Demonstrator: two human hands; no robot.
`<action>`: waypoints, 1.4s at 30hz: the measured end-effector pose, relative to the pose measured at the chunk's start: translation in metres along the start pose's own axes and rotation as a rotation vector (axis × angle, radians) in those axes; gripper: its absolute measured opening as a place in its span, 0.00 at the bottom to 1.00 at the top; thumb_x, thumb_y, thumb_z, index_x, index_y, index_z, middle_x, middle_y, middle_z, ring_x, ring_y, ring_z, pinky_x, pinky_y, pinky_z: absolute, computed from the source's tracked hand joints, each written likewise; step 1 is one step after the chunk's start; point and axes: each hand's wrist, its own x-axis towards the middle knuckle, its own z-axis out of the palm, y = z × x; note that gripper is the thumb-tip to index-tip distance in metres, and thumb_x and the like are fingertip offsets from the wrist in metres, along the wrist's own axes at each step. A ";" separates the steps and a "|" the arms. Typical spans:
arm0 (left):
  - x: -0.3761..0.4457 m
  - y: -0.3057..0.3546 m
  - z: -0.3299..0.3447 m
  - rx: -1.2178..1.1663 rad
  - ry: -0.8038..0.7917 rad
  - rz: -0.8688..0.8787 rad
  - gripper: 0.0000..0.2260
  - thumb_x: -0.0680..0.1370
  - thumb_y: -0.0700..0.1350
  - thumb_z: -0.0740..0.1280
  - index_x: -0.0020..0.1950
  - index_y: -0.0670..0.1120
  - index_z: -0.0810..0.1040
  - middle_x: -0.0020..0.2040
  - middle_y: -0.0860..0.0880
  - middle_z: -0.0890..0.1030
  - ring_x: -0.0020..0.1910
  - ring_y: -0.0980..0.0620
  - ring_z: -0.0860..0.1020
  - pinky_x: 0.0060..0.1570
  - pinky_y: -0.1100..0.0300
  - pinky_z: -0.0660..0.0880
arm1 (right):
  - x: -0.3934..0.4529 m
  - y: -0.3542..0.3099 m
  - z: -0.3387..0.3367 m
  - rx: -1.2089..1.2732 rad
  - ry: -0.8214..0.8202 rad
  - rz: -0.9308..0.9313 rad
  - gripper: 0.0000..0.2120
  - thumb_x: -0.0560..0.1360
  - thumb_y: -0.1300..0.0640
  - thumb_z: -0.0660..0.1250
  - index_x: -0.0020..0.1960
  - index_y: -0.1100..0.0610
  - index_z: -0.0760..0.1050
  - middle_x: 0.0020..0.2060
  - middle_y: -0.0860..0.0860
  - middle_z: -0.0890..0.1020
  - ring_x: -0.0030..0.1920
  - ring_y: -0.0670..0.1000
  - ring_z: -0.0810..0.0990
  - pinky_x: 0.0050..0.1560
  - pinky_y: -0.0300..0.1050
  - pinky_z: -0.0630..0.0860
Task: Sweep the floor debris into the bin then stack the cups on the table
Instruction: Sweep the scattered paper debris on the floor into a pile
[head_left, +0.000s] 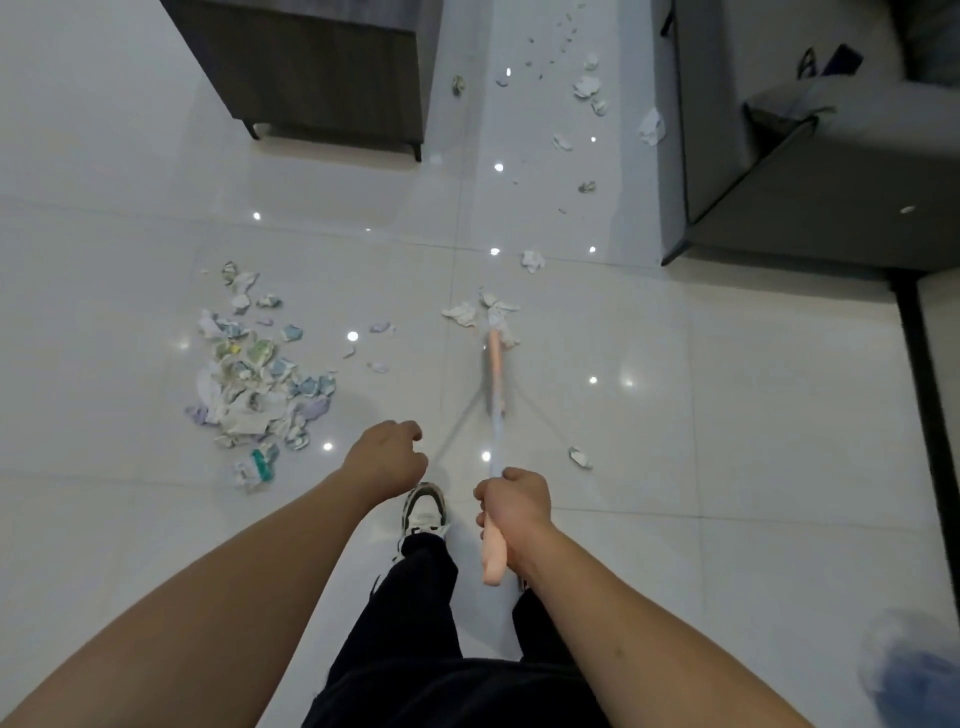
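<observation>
Sweeping approx halfway by my read: a big pile of crumpled paper debris (257, 387) sits gathered on the floor (727, 415) at about 10 o'clock from the person's shoe (425, 512), mixed white, pale blue and green scraps packed close together w/ a few strays just beside it. Still to do: a loose trail of scraps (587, 88) runs away toward 12–1 o'clock, between the dark cabinet (322, 67) and the grey sofa (810, 156), plus one lone scrap (579, 457) at approx 2 o'clock near the broom. No bin or cups visible, so emptying into the bin and the stacking on the tabletop look not yet begun. The broom (496, 374) has a pale pink head and pink grip w/ a lighter shaft; its head lies on the floor at 12 o'clock, touching a small clump of white paper (480, 312) at its far end. Right hand (514, 509) has its fingers curled tight round the broom's handle, near the pink grip end. Left hand (387, 457) is off the broom, hanging at 11 o'clock w/ fingers loosely curled and holding nothing. Blurry blue-white thing at the lower right corner: can't tell what it is.
</observation>
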 end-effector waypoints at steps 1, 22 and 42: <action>-0.002 0.011 0.007 0.005 -0.002 0.001 0.19 0.77 0.48 0.62 0.68 0.48 0.72 0.63 0.45 0.75 0.62 0.46 0.72 0.54 0.59 0.66 | 0.005 0.004 -0.016 0.019 0.044 -0.009 0.14 0.71 0.69 0.64 0.54 0.59 0.77 0.37 0.57 0.79 0.27 0.54 0.76 0.30 0.43 0.74; -0.108 0.162 0.121 0.207 0.062 0.020 0.20 0.77 0.48 0.61 0.69 0.49 0.71 0.62 0.46 0.75 0.61 0.46 0.72 0.53 0.56 0.69 | 0.009 0.080 -0.239 0.136 -0.394 0.166 0.04 0.75 0.67 0.65 0.43 0.61 0.74 0.27 0.54 0.71 0.21 0.47 0.65 0.18 0.36 0.60; -0.117 0.053 0.117 0.132 0.045 0.012 0.19 0.77 0.48 0.62 0.67 0.49 0.72 0.61 0.46 0.75 0.62 0.46 0.71 0.56 0.56 0.68 | 0.003 0.139 -0.163 -0.073 0.162 0.153 0.03 0.73 0.66 0.61 0.45 0.64 0.73 0.24 0.56 0.81 0.24 0.53 0.80 0.26 0.40 0.75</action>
